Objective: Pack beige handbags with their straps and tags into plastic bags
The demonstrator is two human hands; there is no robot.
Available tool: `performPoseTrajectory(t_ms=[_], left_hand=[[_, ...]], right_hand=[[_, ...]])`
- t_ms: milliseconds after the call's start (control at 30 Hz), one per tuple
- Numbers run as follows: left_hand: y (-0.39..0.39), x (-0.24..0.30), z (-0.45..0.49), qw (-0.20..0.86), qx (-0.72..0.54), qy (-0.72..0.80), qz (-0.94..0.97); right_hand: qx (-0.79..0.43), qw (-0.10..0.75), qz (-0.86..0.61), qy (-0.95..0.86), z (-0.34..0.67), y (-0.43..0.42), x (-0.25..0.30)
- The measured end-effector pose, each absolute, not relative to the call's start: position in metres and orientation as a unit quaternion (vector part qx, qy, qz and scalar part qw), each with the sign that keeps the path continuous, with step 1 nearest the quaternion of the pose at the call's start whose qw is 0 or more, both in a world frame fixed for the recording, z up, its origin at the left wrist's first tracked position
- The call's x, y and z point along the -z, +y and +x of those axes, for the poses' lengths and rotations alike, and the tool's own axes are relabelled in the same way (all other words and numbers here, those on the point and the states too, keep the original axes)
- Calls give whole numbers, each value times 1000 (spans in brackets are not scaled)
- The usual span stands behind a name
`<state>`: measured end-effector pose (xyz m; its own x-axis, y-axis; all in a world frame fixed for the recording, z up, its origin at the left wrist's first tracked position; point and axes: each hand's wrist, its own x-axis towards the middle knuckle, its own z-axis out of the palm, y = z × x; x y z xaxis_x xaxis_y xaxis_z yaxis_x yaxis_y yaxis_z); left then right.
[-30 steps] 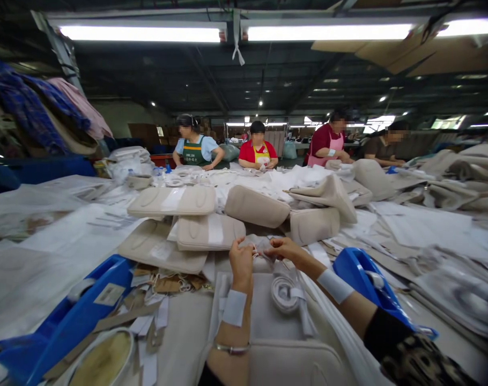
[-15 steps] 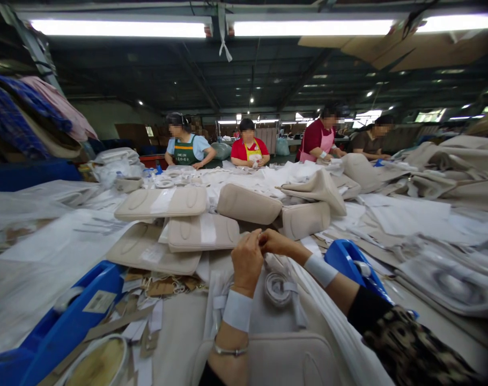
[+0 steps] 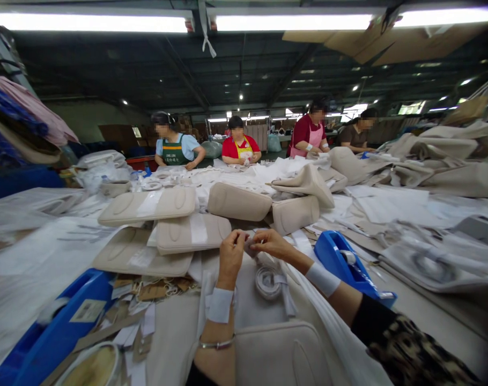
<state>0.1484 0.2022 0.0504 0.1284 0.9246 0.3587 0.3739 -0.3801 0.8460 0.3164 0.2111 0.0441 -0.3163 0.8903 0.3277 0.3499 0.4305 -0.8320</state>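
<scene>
My left hand (image 3: 230, 255) and my right hand (image 3: 270, 242) meet above a beige padded panel (image 3: 268, 351) lying in front of me. Both pinch a small pale strip (image 3: 250, 245) between their fingertips. Just below the hands lies a white tape roll (image 3: 268, 282) on the panel. Each wrist carries a white band, and the left wrist has a thin bangle.
A blue tape dispenser (image 3: 344, 262) sits right of my hands, a larger blue one (image 3: 63, 327) at lower left. Beige padded visors (image 3: 147, 205) and cardboard scraps (image 3: 147, 292) crowd the table. Several people (image 3: 239, 147) work at the far side.
The view has drifted so everything sits further left and lower. My hands have stayed pinched together on the strip, shifting slightly left with it.
</scene>
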Motion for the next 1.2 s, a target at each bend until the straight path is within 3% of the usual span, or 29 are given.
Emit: performPoseTrajectory(t_ms=[367, 667, 833, 967, 1100, 1200], left_hand=[[212, -32, 152, 293, -346, 471, 757], [211, -21, 159, 323, -316, 547, 705], [222, -21, 151, 409, -421, 505, 633], [225, -27, 138, 449, -529, 461, 553], [221, -43, 124, 435, -561, 449, 542], [214, -55, 117, 400, -515, 473, 592]], right_hand=[[-243, 530, -433, -687, 322, 174, -54], [-195, 548, -517, -628, 323, 178, -60], [-151, 514, -606, -588, 333, 177, -62], [-115, 478, -587, -643, 301, 117, -68], [-79, 310, -480, -817, 242, 39, -35], [19, 241, -456, -857, 217, 18, 1]])
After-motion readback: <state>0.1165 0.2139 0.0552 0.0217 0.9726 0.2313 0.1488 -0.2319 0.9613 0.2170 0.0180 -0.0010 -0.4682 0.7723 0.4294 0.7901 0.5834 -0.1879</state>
